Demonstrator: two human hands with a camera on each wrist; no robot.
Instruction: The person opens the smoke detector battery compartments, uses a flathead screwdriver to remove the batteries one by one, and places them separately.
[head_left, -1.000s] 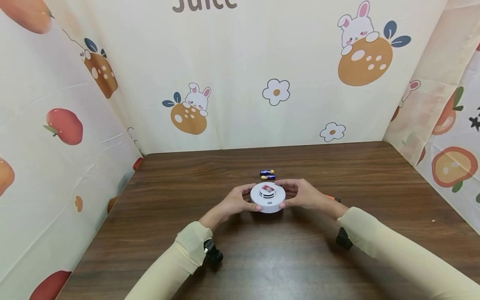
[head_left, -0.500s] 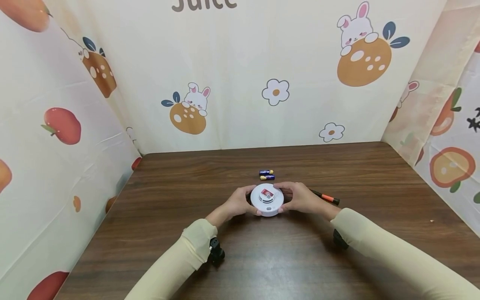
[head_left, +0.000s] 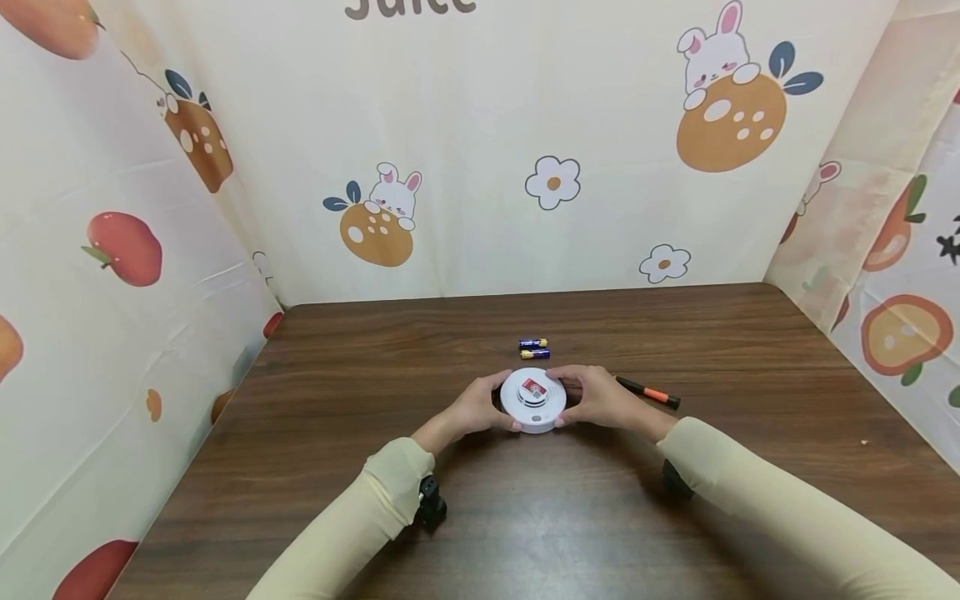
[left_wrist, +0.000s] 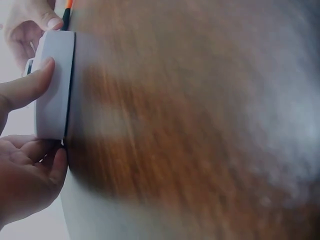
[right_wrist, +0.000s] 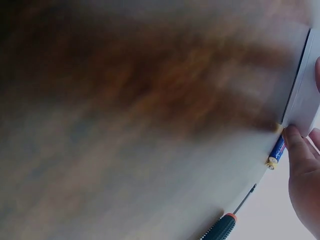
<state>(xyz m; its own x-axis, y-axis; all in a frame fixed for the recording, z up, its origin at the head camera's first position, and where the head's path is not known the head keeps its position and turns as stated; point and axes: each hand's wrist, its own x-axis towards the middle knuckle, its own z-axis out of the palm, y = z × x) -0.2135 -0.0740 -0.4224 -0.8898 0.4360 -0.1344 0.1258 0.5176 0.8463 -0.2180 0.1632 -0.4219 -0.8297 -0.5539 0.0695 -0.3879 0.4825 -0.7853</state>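
Observation:
A round white smoke detector point(head_left: 551, 408) with a red label on top lies face up on the wooden table, between both hands. My left hand point(head_left: 474, 405) grips its left edge, the thumb at the near side and the fingers behind. On the other edge my right hand point(head_left: 597, 398) holds it in the same way. Seen from the left wrist, the detector's side wall point(left_wrist: 56, 95) has the left thumb pressed on it, and its base appears to meet the tabletop. The underside is hidden.
Two blue-and-gold batteries point(head_left: 534, 354) lie just behind the detector. To the right, past my right hand, is a screwdriver point(head_left: 651, 392) with a black and orange handle; its shaft shows in the right wrist view. A printed curtain point(head_left: 480, 225) hangs behind the table.
Both hands have brought the smoke detector slightly down and nearer, so it now sits flat on the table. More of the screwdriver shows beside the right hand. The last half second is nearly still.

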